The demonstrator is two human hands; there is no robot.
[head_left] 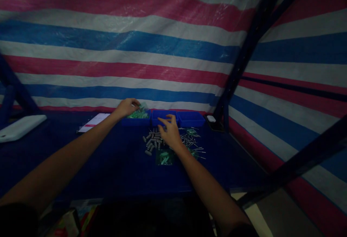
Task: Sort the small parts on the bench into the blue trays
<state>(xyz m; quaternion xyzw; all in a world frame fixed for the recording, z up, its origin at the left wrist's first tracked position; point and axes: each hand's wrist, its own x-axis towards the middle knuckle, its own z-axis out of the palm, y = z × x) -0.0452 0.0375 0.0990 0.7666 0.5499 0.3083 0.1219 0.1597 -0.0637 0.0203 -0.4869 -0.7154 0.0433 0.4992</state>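
Note:
My left hand (126, 107) reaches over the left blue bin (136, 122), its fingers pinched on a small clear plastic bag (144, 106). Inside that bin lie pale green pieces, apparently more small bags (138, 114). My right hand (170, 133) hangs with fingers spread and nothing visible in them, in front of the middle blue bin (162, 114). Just left of it, grey cylindrical pieces (150, 144) are heaped on the dark blue table (114, 164). Thin metal pins (191, 139) lie scattered on its right. Nearer me sits a clear bag with green pieces (165, 158).
A right blue bin (191, 119) completes the row at the back. A lit phone (93, 122) lies left of the bins. A white device (21, 127) is at far left, a small white case (211, 119) at right. Blue posts (238, 70) and striped sheeting (116, 42) enclose the table.

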